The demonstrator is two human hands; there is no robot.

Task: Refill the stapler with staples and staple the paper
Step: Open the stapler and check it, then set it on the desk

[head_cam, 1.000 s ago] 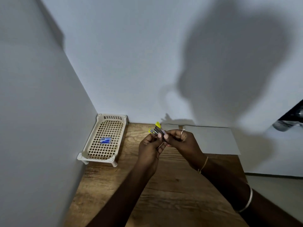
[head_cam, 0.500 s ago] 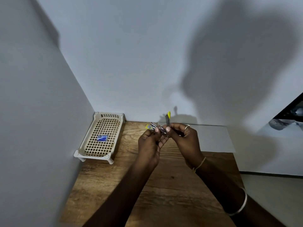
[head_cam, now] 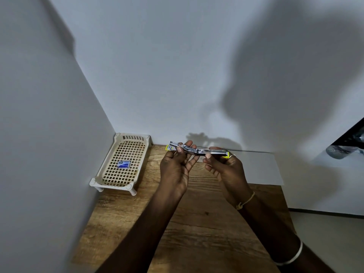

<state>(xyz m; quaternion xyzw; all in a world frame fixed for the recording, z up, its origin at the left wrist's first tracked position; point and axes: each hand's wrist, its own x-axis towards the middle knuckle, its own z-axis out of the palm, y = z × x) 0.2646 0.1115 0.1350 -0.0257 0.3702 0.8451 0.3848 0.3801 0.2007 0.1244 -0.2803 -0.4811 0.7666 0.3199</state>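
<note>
Head view. The small silver metal stapler with yellow plastic ends (head_cam: 199, 151) is held in the air above the far edge of the brown wooden tabletop (head_cam: 197, 223), between the two hands. One second ago it sat nearly folded between hands that were close together; half a second ago its top arm stood upright. Now the arm is swung fully back, so the stapler lies opened out in an almost straight line. The hands have moved apart with it.

The left hand (head_cam: 175, 170) takes the left half, its grip pinching the metal channel between thumb and fingertips. The right hand (head_cam: 226, 170) takes the right half, its grip closed round the arm near the yellow end. Whether any staples lie in the channel cannot be told at this size.

The opening step appears complete, so the magazine is probably exposed and ready for loading. The refill itself is not begun: the small blue staple box (head_cam: 123, 164) lies untouched in the cream plastic lattice basket (head_cam: 113, 185), well apart on the left by the wall. The white sheet of paper (head_cam: 260, 168) lies flat on the tabletop, to the right of the hands and against the back wall. Loading would likely require one hand to let go and reach for the box while the other keeps the stapler open.
</note>
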